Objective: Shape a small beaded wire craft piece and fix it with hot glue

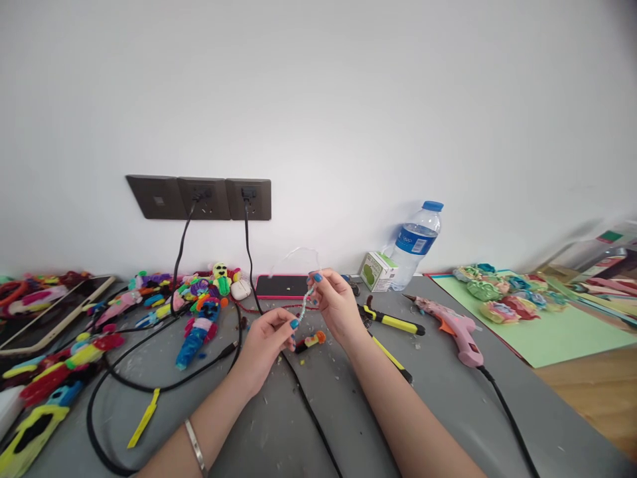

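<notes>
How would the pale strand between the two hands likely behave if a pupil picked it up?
The strand is probably light: it looks thin, and the left hand and right hand pinch it. It likely bends easily, since it curves between them. A thin line, seemingly its end, arches above the right hand, hinting at some springiness.

The bead string (303,309) is between the left hand (265,345) and the right hand (339,307). On the bench (428,411), the phone (282,287) lies behind them, the tablet (60,315) at left, the pliers (398,321) at right, and farther right the glue gun (465,337). The bottle (414,242) stands beside the box (379,272).
</notes>
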`<state>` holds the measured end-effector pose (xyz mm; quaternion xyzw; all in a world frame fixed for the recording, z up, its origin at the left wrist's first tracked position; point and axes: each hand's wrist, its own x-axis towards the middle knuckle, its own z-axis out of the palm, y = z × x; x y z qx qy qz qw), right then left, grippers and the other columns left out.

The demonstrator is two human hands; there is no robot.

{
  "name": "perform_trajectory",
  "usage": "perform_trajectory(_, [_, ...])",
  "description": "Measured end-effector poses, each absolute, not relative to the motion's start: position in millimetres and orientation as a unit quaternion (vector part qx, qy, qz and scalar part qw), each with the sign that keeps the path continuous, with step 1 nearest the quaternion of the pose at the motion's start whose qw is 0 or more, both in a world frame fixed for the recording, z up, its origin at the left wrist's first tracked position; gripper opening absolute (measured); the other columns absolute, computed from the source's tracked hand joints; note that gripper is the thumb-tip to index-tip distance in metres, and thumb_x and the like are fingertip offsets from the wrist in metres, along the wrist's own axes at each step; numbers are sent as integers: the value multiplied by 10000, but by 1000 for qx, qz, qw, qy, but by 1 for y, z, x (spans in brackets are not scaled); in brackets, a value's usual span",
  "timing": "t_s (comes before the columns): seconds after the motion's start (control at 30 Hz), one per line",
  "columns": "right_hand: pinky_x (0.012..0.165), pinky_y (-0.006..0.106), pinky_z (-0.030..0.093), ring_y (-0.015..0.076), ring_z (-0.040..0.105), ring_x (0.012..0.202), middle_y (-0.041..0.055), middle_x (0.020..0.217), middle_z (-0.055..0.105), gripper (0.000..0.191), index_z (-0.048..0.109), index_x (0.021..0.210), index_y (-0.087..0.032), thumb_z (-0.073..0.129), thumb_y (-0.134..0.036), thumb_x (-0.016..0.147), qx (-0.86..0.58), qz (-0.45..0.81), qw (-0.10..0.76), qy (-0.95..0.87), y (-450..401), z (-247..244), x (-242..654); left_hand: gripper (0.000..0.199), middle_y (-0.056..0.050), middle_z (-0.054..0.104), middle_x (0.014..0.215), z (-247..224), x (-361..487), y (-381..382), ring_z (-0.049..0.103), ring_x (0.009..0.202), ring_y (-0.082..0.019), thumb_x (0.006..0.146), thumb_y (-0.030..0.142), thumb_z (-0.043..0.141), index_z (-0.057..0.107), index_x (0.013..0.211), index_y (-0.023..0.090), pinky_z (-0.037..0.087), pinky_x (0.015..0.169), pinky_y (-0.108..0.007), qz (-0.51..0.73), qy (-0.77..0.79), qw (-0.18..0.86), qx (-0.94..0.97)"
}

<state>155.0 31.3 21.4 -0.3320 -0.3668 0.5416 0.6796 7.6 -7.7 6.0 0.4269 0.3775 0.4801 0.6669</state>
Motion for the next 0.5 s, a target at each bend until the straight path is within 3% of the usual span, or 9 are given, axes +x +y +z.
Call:
perform_trajectory(0.2, [552,215,496,91,581,581,-7,708,658,291,688,691,-195,870,-405,605,-323,554,685,-345,31,25,154,346,10,561,674,6,5,-3,484,583,-79,583,406,872,702,736,146,436,558,-204,530,382,672,349])
perform_trajectory(0.5, [532,221,486,91,564,545,-21,641,634,299,678,667,-196,875,-408,590,-319,555,679,-360,30,25,151,339,13,592,709,1,3,2,497,591,-73,570,374,880,696,758,159,446,580,-200,588,383,649,294])
